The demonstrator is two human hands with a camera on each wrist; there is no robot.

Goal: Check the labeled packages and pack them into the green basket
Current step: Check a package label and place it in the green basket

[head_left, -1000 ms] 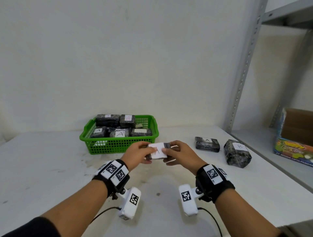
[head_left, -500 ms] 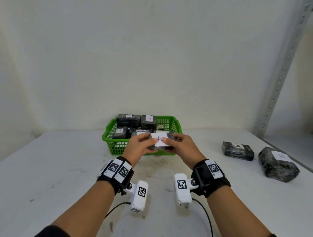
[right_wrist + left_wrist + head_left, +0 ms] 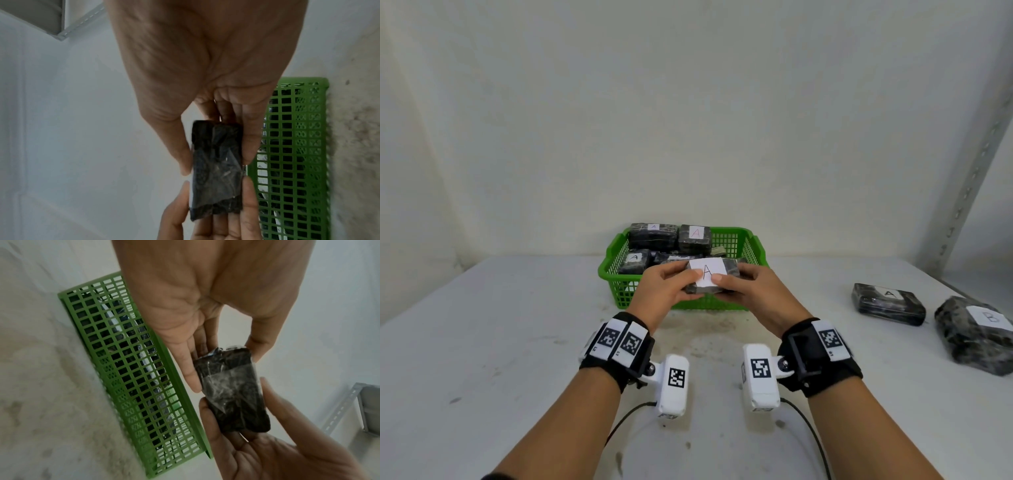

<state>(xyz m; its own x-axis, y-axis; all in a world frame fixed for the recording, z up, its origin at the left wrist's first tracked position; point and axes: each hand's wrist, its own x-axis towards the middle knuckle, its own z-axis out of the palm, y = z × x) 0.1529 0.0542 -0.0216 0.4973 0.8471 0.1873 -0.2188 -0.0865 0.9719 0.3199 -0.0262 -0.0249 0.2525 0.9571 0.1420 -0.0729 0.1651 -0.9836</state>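
- Both hands are clamped on one dark wrapped package (image 3: 714,281): the left hand (image 3: 667,289) pinches its left end, thumb on top and fingers beneath, and the right hand (image 3: 751,291) pinches the right end the same way.
- The package is held off the surface (image 3: 482,359), level, its white label with a handwritten "A" facing up between the two thumbs.
- The green basket (image 3: 688,301) stands just beyond the hands; the package hangs over its near rim.
- Inside the basket, past the fingertips, several wrapped packages already lie, the readable labels showing "A".
- Well off to the right of the right hand, two more packages rest on the surface: another A package (image 3: 888,303) and a bulkier B package (image 3: 976,334).
- Risk, as I judge it: the wrapping looks slick and crinkled in the wrist views, so the package could slip if one hand lets go before the other has a firm hold.
- The basket looks crowded on its near side; dropping the package there could leave it perched on others or tipping over the rim.
- The thumbs partly cover the label edges, which could lead to a misread.
- The B package might get packed by mistake if its label goes unchecked.
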